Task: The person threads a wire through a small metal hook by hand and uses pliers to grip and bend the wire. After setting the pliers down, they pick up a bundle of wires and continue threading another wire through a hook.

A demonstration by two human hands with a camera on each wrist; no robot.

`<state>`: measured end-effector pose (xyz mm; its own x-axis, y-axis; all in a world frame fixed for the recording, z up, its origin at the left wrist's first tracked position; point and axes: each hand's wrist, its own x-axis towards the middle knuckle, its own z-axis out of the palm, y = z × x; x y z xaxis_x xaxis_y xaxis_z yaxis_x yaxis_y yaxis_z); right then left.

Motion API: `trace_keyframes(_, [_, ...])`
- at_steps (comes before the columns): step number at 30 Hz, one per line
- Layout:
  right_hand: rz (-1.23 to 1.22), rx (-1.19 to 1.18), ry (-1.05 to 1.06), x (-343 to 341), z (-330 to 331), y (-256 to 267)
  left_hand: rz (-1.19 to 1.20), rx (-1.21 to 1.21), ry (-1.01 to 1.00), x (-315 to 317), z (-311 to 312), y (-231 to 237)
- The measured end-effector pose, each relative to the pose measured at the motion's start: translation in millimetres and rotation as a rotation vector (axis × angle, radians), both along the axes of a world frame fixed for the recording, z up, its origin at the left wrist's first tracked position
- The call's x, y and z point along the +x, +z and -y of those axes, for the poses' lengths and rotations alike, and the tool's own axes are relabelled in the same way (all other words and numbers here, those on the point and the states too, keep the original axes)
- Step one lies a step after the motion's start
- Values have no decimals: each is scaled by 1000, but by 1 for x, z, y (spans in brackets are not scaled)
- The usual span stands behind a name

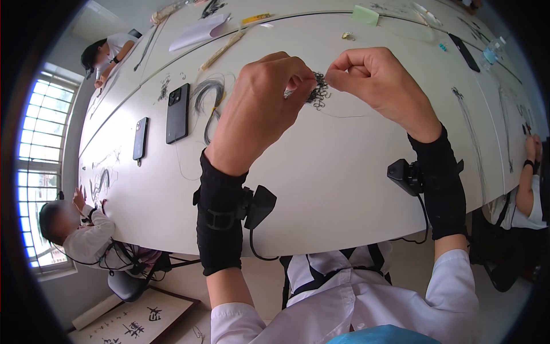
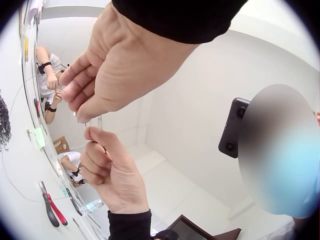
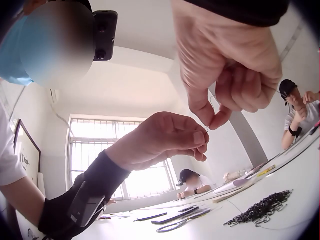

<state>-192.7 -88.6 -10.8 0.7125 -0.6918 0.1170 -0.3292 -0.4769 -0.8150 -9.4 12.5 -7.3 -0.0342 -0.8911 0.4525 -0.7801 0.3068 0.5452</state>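
A person's two hands meet above a white desk (image 1: 344,183), fingertips close together. The right hand (image 1: 384,80) has its grip pinched on a thin line (image 3: 212,101); the left hand's (image 1: 263,103) grip pinches a tiny piece too small to identify, at 6 o'clock from the right fingertips in the right wrist view. In the head view, dark hooks (image 1: 319,100) lie heaped on the desk at 12 to 1 o'clock of centre, partly behind the left fingertips. A black phone (image 1: 177,113) sits at 10 o'clock, beside curved grey strands (image 1: 211,94). A bottle (image 1: 492,50) lies at 2 o'clock, green paper (image 1: 365,15) at 1.
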Motion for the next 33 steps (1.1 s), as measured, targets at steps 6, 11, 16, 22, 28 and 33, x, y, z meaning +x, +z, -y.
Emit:
trace_keyframes(6, [119,-76,4,2,12,-18,56,-81,-23,1,1,1])
trace_keyframes(11, [148,38,57,4,8,-17,59,-102,-26,1,0,0])
trace_keyframes(16, [169,104,45,5,4,-16,68,-109,-25,1,1,1])
trace_keyframes(22, [168,153,55,6,3,-16,54,-96,-38,2,1,0])
trace_keyframes(28, [119,172,-19,6,-4,-8,29,-57,-3,5,-2,4])
trace_keyframes(33, [140,205,-9,4,-4,-4,-22,-68,19,8,-3,6])
